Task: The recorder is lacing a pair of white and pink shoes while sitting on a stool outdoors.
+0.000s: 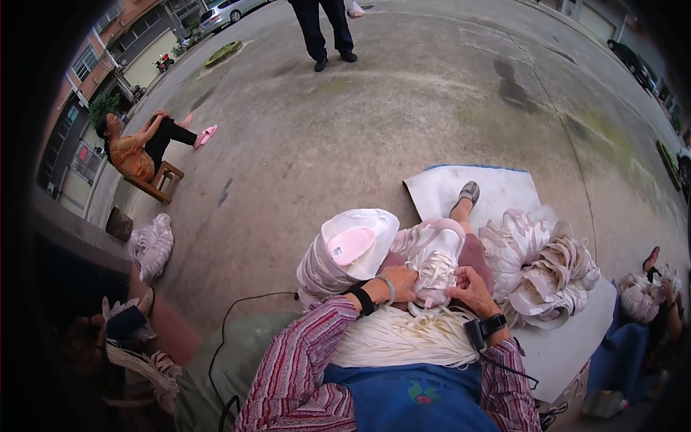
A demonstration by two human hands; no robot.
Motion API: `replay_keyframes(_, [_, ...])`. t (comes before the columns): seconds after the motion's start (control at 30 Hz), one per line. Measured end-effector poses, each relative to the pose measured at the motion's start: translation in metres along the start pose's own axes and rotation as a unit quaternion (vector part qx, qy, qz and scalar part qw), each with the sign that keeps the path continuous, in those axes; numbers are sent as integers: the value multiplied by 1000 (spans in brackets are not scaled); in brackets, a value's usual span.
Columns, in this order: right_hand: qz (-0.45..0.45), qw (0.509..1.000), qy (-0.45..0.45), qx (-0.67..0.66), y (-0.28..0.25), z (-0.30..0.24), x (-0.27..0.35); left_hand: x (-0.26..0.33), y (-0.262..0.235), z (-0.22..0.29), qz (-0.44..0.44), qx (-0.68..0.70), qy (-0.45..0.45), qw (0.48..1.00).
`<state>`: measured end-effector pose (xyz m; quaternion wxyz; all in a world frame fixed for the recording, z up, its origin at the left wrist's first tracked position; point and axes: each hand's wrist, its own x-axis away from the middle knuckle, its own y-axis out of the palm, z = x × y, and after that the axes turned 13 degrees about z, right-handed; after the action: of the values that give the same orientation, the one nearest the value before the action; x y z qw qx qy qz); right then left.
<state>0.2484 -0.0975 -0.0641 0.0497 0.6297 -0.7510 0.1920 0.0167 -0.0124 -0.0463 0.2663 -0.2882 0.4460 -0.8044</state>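
Note:
A white and pale pink sneaker upper [440, 248] rests on my lap, with white laces [436, 270] threaded across its front. My left hand [397, 284] is closed at its left edge, by the lower eyelets. At the right edge, the fingers of my right hand [471, 291] pinch the upper close to the laces; whether a lace end is between them is too small to tell. Just below both hands, a thick bundle of loose cream shoelaces [403, 338] lies across my blue apron [410, 396]. Left of the upper stands a stack of sneaker uppers [320, 270] with a pink insole-shaped piece [351, 246] on top.
Piled sneaker uppers [547, 270] lie to the right on a white sheet [482, 189]. A black cable [224, 324] runs along my left side. One person sits on a wooden chair [155, 183] at far left; another stands ahead. Co-workers with more uppers [640, 297] are at both sides.

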Motion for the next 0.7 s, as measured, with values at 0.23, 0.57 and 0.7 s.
replay_keyframes(0.23, [-1,1000,1,3,0,0,0,2,-1,-1,14,7,6,1000])
replay_keyframes(0.57, [-6,1000,5,6,0,4,-2,1,2,-2,21,14,9,1000])
replay_keyframes(0.7, [-7,1000,5,-6,0,3,-1,0,5,-3,8,6,1,1000])
